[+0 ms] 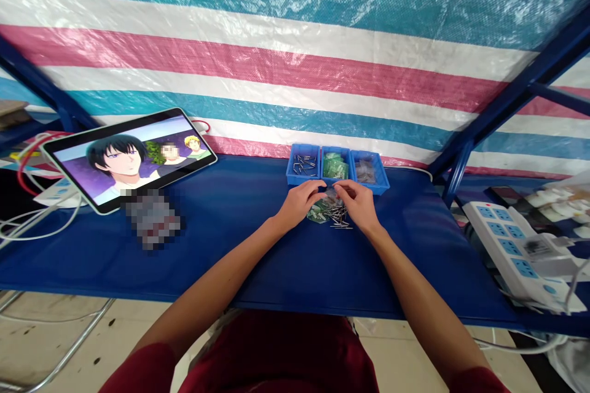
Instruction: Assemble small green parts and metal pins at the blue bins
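My left hand (302, 201) is over the left side of a small pile, its fingers curled and thumb bent toward them. Facing it from the right, my right hand (362, 204) has thumb and forefinger drawn together. Anything between the fingertips is too small to make out. Beneath and between the hands lie loose metal screw-like pins (338, 216), green-tinted plastic packets (318, 214) and clear plastic pieces (332, 198). Just beyond stand three joined blue bins: metal pins (304, 164) in the left, green packets (335, 167) in the middle, clear packets (365, 172) in the right.
A tablet (133, 159) playing a cartoon leans at the left of the blue table (258, 282), with a blurred-out object (154, 220) before it. White cables (59, 221) trail beside it. At right are a power strip (511, 245) and a blue metal frame (498, 104). Striped sheeting (295, 67) hangs behind.
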Available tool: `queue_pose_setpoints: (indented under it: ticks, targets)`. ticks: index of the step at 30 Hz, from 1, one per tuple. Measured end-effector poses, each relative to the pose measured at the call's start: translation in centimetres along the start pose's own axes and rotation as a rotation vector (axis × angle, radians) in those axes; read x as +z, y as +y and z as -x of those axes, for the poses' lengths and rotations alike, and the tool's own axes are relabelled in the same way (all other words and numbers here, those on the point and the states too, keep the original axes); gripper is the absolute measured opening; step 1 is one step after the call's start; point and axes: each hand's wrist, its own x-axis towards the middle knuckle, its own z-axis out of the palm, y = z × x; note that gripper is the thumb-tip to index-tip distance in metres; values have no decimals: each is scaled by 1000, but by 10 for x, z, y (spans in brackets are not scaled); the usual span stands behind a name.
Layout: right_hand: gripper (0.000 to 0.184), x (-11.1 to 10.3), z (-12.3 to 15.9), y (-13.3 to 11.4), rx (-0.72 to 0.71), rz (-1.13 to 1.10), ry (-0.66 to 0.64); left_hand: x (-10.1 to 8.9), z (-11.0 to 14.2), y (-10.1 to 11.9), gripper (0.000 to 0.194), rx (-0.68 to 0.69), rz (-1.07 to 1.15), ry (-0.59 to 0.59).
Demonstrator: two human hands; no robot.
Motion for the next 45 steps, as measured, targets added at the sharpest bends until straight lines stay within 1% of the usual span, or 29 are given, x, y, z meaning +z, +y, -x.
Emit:
queue_pose_setpoints:
  ticks: [4,7,9,11,14,16,17,20,22,23,25,26,28,29,31,32,34,36,39,42,45]
  targets:
    - [30,1,0,-1,16,-46,-142,-1,2,-1,25,89,-84,-33]
    - [29,1,0,-1,35,-122,-182,-1,1,1,24,105,-78,-8]
    - [28,1,0,0,49,-206,-167,-2,0,2,25,61,-7,48]
    - [28,1,-2,3,74,-294,-145,-1,0,5,27,-30,105,114]
    - [30,2,-3,5,121,-365,-157,0,-1,9,26,-165,275,162]
    - [32,2,-4,5,127,-336,-166,-1,-1,12,26,-197,320,182]
    - [33,1,-4,5,118,-297,-152,-2,-2,14,25,-187,304,194]
    - [34,-3,-4,3,71,-100,-31,-10,-11,13,22,-67,130,254]
    - [33,-8,-5,2,53,48,51,-16,-23,7,20,18,-6,313]
    - [32,-11,-5,1,49,115,71,-20,-29,3,18,38,-61,326]
    - [28,-18,-7,2,54,235,67,-24,-41,-7,14,14,-158,308]
    - [26,-22,-8,2,63,300,48,-25,-45,-11,15,-24,-199,296]
    - [21,-31,-10,3,100,455,-6,-25,-46,-14,23,-96,-271,263]
    - [19,-34,-11,4,125,540,-44,-24,-43,-13,23,-106,-299,245]
    - [18,-40,-11,6,186,692,-124,-21,-33,-8,16,-83,-321,203]
    - [18,-41,-11,7,214,754,-161,-20,-27,-4,14,-66,-307,181]
    - [19,-41,-11,8,254,842,-222,-18,-16,2,16,-24,-249,102]
    - [17,-39,-10,10,275,879,-275,-17,-9,4,18,17,-189,9]
    - [13,-33,-11,11,295,865,-334,-16,-7,4,19,63,-147,-107]
    - [15,-29,-12,12,323,866,-327,-16,-9,2,21,80,-143,-190]
    - [18,-24,-11,11,366,887,-286,-14,-9,3,21,60,-130,-226]
